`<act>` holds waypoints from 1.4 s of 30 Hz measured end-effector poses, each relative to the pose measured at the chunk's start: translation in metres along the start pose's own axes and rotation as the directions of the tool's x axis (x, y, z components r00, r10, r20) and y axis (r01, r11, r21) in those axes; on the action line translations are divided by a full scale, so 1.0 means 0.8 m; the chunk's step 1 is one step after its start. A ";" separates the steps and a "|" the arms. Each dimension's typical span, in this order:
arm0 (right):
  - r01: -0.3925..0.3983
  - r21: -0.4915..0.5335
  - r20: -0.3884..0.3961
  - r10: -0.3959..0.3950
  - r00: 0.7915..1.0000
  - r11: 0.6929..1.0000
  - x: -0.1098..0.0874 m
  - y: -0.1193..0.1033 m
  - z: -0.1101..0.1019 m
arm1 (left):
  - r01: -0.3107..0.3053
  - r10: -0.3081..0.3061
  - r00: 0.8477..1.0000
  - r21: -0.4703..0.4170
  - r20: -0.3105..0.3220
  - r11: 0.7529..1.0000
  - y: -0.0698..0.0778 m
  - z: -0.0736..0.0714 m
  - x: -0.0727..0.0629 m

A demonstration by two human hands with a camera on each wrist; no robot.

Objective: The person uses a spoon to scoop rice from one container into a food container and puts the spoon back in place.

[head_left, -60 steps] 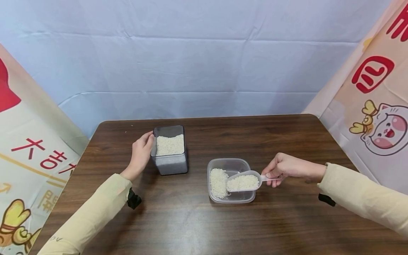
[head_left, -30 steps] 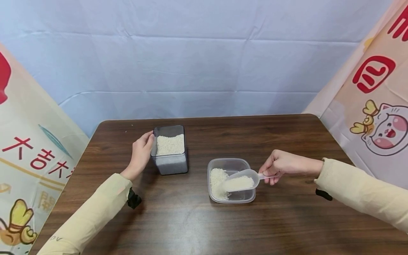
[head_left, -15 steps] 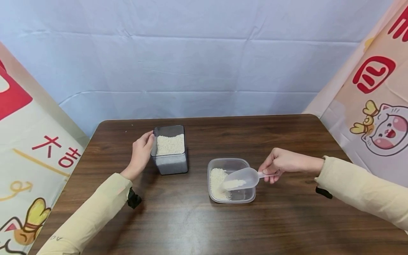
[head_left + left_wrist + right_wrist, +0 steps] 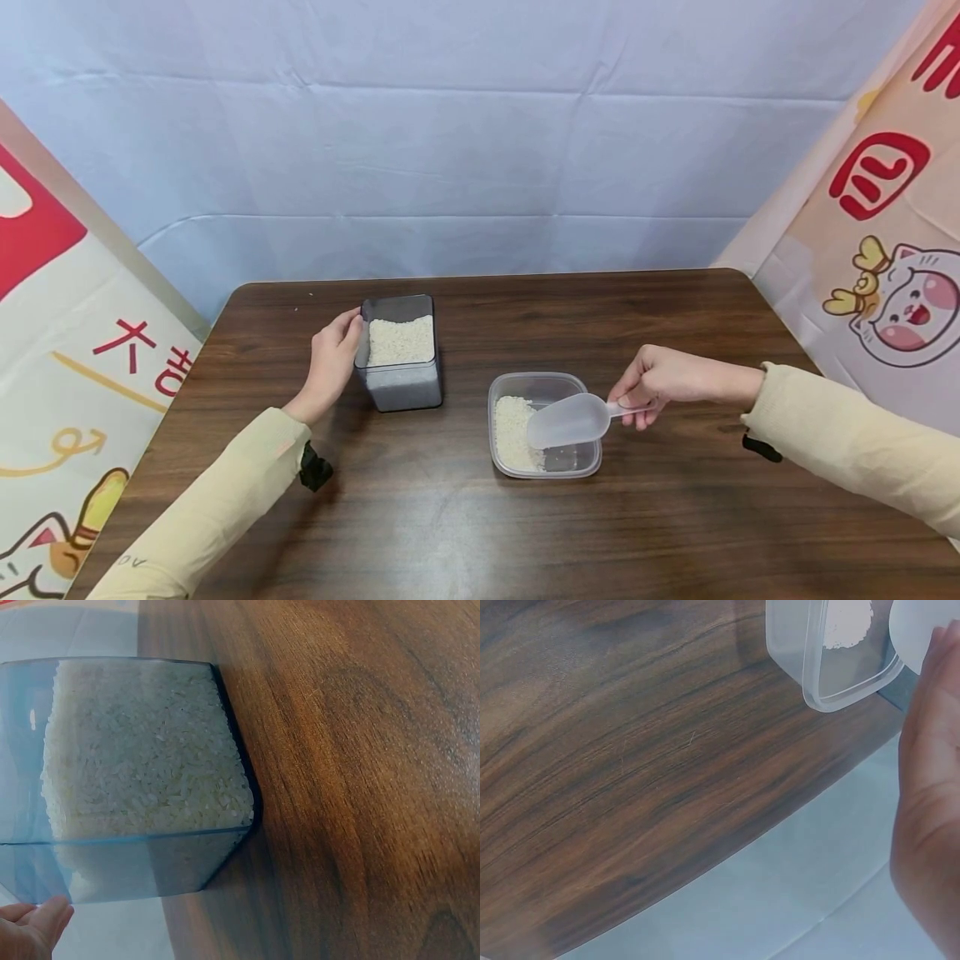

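Observation:
With its fingers and thumb at the left rim, my left hand (image 4: pixel 332 360) holds a smoky, clear-walled rice bin (image 4: pixel 403 392). White rice (image 4: pixel 150 750) fills much of the bin, sloping up one side in the left wrist view. My right hand (image 4: pixel 660 385) pinches the handle of a translucent plastic scoop (image 4: pixel 572 419). The scoop is tipped over a shallow clear food container (image 4: pixel 581 461), its rounded back facing up and its mouth turned down to the left. A heap of rice (image 4: pixel 514 437) lies in the container's left part. In the right wrist view my hand (image 4: pixel 934 795) covers the scoop's handle.
Both containers stand on a dark wood-grain table (image 4: pixel 465 542). Behind it hangs a pale cloth (image 4: pixel 480 167), with printed banners (image 4: pixel 892 275) at both sides. A few tiny white specks lie near the table's back left.
My right hand has turned the scoop over, and the rice that filled it has poured onto the heap in the shallow container. My left hand and the bin have stayed put.

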State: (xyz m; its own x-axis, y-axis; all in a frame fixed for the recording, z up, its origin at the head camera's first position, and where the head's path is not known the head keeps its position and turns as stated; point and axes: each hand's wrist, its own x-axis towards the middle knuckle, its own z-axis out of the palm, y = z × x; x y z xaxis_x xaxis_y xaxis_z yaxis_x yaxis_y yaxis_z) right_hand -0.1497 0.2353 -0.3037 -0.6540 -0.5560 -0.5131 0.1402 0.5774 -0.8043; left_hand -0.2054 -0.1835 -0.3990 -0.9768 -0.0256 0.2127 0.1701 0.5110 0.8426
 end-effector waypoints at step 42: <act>0.155 -0.041 -0.065 -0.158 0.985 0.987 0.024 -0.024 0.009 | 0.002 -0.002 1.000 0.015 -0.004 1.000 -0.001 0.000 0.003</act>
State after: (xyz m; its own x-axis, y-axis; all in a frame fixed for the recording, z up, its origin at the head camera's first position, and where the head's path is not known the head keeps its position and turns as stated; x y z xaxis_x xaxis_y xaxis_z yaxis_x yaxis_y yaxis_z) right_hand -0.1596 0.2087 -0.3001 -0.7148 -0.6000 -0.3592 0.0066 0.5078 -0.8615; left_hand -0.2079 -0.1835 -0.3992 -0.9765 -0.0305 0.2132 0.1660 0.5237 0.8356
